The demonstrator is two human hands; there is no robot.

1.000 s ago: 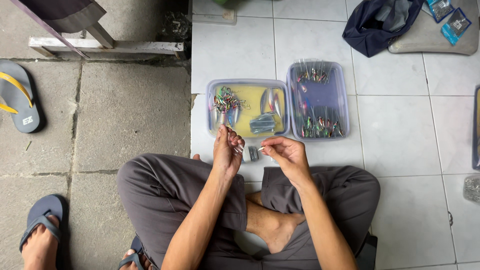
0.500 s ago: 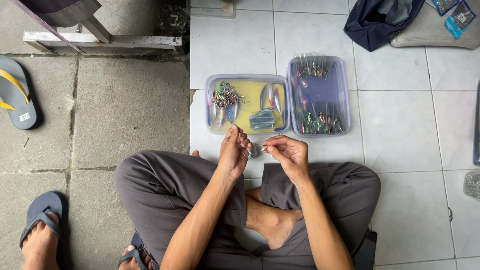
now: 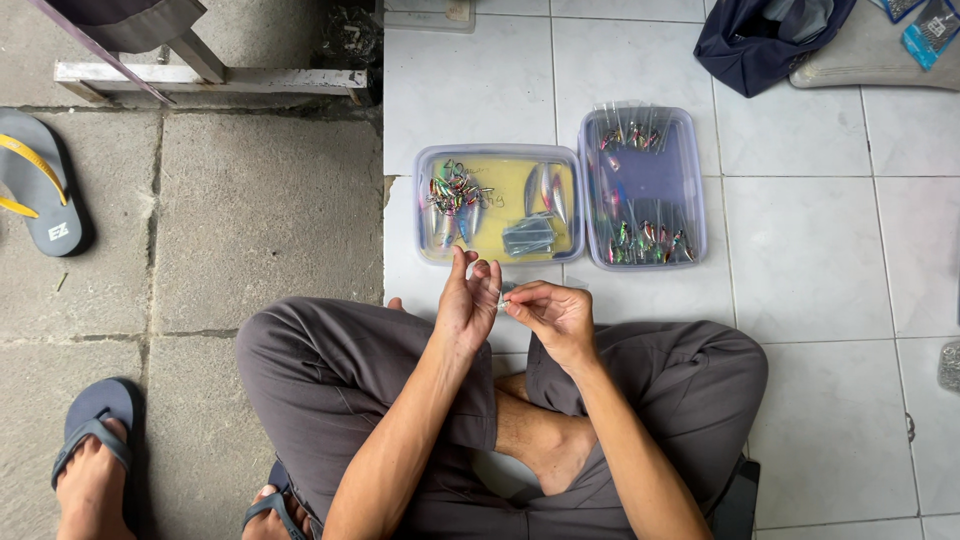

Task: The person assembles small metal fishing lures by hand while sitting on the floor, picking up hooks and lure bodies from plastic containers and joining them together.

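Grey sandal point(image 3: 40, 185), dark cloth point(image 3: 765, 40)

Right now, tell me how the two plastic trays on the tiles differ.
The left tray has a yellow bottom; the right tray has a purple one. The left tray lies crosswise and looks smaller; the right tray runs lengthwise, reaching farther from the person. The left tray's lures are heaped at one end beside a few loose ones; the right tray's sit in rows at both ends. Both are clear-walled, rounded, and hold small colourful fishing lures.

Both hands point(image 3: 510, 305) slightly lower, nearer the lap, left fingers point(image 3: 470, 268) now spread.
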